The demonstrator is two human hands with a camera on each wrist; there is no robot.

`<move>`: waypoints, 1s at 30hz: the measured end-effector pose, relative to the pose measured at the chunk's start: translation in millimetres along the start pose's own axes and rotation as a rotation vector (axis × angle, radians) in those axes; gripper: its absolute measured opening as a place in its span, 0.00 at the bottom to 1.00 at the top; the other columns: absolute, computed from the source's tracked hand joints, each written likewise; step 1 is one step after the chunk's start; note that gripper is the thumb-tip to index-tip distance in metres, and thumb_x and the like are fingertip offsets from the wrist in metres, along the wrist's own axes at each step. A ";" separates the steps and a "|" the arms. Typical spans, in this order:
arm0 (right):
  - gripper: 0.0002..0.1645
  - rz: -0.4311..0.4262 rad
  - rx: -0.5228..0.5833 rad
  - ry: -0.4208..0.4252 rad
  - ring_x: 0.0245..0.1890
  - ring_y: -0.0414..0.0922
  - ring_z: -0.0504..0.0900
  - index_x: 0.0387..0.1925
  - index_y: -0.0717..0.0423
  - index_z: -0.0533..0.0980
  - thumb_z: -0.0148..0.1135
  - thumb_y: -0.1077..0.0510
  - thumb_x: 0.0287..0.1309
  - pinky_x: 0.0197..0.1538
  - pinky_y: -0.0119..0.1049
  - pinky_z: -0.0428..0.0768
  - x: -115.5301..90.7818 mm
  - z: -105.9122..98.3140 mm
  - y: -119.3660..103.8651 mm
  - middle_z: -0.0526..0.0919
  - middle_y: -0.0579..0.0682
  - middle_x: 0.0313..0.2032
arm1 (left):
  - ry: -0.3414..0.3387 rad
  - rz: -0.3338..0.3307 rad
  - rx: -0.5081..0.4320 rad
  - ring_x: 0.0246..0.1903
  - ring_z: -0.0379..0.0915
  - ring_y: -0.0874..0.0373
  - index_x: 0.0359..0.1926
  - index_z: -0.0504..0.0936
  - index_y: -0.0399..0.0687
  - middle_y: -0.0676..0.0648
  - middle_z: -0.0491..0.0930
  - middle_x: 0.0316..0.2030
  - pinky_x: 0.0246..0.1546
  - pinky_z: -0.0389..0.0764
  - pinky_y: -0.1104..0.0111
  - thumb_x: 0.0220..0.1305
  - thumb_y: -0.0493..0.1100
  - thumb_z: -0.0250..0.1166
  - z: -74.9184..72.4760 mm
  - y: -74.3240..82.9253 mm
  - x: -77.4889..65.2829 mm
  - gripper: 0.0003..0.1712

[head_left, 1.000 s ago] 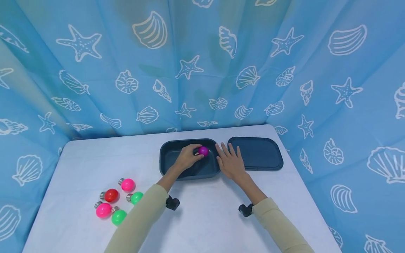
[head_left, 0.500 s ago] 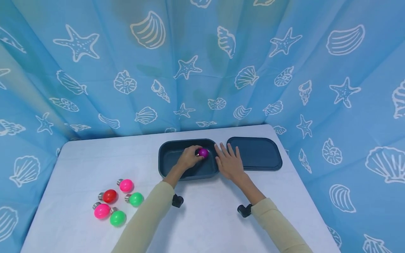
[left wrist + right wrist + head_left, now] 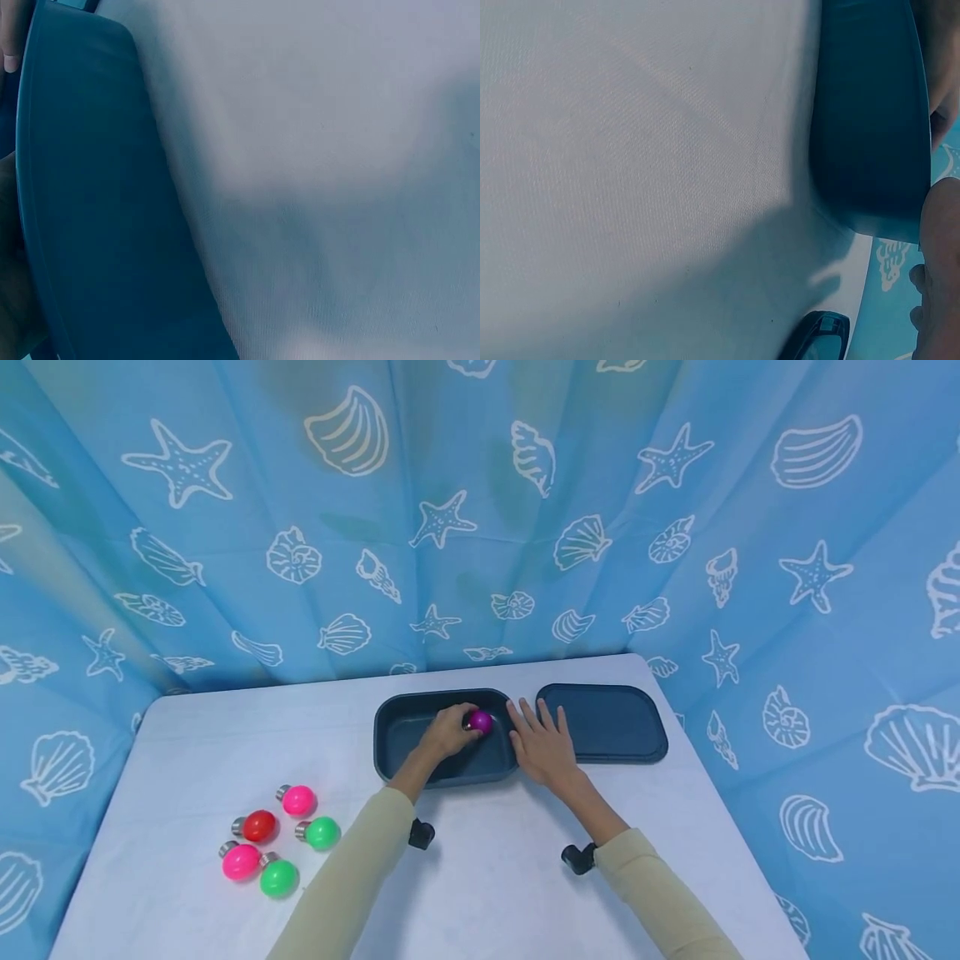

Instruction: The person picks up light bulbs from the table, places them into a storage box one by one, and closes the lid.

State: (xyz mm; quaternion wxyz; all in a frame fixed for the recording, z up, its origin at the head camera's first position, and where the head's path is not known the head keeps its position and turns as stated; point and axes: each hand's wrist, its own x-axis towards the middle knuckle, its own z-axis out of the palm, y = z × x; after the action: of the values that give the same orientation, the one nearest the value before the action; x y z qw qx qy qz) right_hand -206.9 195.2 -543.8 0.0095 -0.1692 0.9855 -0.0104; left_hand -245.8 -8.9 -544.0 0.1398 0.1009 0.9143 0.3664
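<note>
Beige cloth sleeves (image 3: 348, 877) cover both forearms at the near edge, with a small black wrist device (image 3: 579, 858) by each cuff. White cloth covers the table (image 3: 187, 735) under the hands. Nearer than the left hand and well off to its left lie five round light bulbs with silvery screw bases: a green bulb (image 3: 279, 877) and a pink bulb (image 3: 241, 862) closest to the person, then a second green bulb (image 3: 323, 833), a red bulb (image 3: 259, 827) and a second pink bulb (image 3: 299, 800). Farther out, the left hand (image 3: 447, 732) is pinched around the base of a purple round light bulb (image 3: 480, 722) within a deep, dark blue rectangular container (image 3: 401, 735) with rounded corners; whether that bulb touches the floor is unclear. Its globe points toward the right hand (image 3: 545, 745), which lies apart from the left with fingers straight and spread, its thumb at the container's right end. Just right of those fingers lies a flat dark blue lid (image 3: 611, 724). Beyond both hands hangs a blue curtain (image 3: 480, 560) printed with white shells and starfish.
</note>
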 end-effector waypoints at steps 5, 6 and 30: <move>0.33 -0.004 0.012 -0.012 0.76 0.60 0.47 0.79 0.48 0.47 0.33 0.46 0.79 0.73 0.62 0.39 2.2 -0.1 -1.8 0.53 0.54 0.76 | -0.003 0.022 0.014 0.62 0.69 0.46 0.70 0.69 0.43 0.39 0.71 0.65 0.62 0.72 0.54 0.68 0.42 0.67 -3.7 -1.4 -0.8 0.32; 0.33 -0.002 0.007 -0.010 0.76 0.60 0.47 0.79 0.48 0.47 0.33 0.46 0.79 0.73 0.62 0.40 2.5 -0.1 -1.7 0.53 0.54 0.76 | 0.003 0.038 0.025 0.62 0.69 0.45 0.70 0.69 0.41 0.38 0.71 0.65 0.62 0.72 0.53 0.67 0.42 0.67 -4.9 -0.4 -1.1 0.33; 0.33 0.015 0.010 -0.017 0.75 0.61 0.47 0.79 0.48 0.48 0.33 0.47 0.79 0.73 0.63 0.42 -0.8 -3.1 -1.0 0.53 0.54 0.76 | 0.074 0.343 -0.004 0.68 0.63 0.46 0.69 0.70 0.40 0.40 0.72 0.65 0.67 0.65 0.54 0.66 0.43 0.68 -85.1 -14.5 -56.0 0.32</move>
State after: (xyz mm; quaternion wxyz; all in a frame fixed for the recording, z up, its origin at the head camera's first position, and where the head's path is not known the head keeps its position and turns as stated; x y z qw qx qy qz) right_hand -205.9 194.5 -540.6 0.0186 -0.1621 0.9865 -0.0137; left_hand -222.4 -89.9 -485.1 0.0419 0.2417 0.8875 0.3900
